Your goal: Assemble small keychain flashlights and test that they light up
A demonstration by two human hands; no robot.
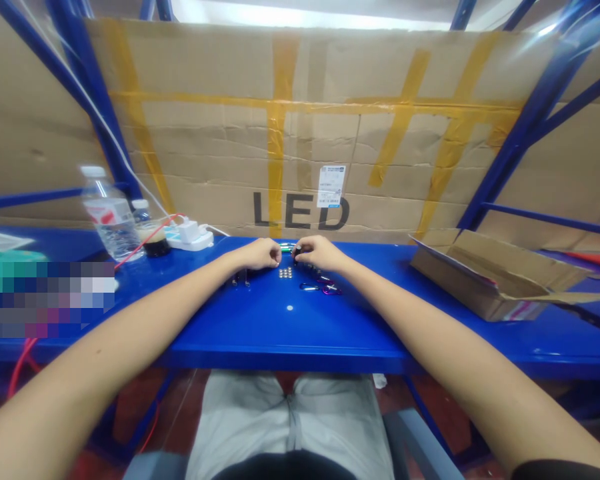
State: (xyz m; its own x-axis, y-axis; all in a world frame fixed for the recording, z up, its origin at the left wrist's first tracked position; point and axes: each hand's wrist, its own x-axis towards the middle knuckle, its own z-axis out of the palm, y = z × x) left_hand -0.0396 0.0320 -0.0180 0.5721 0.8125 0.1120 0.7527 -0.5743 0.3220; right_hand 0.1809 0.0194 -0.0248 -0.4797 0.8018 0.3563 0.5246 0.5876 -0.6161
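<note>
Both my arms reach forward over a blue metal table (280,333). My left hand (263,254) and my right hand (316,253) are curled into pinches close together at the far middle of the table. Between them they hold a small greenish and dark object (289,249) that is too small to name. Just in front of the hands lies a cluster of small silver cells (285,273). Blue and purple carabiner-like clips (321,287) lie beneath my right hand. Small dark parts (240,281) lie under my left wrist.
A water bottle (109,213) and a smaller dark-filled bottle (150,233) stand at the left, beside a white power strip (193,235) with red and white cables. An open cardboard box (495,273) sits at the right. A taped cardboard wall marked LED (300,133) backs the table.
</note>
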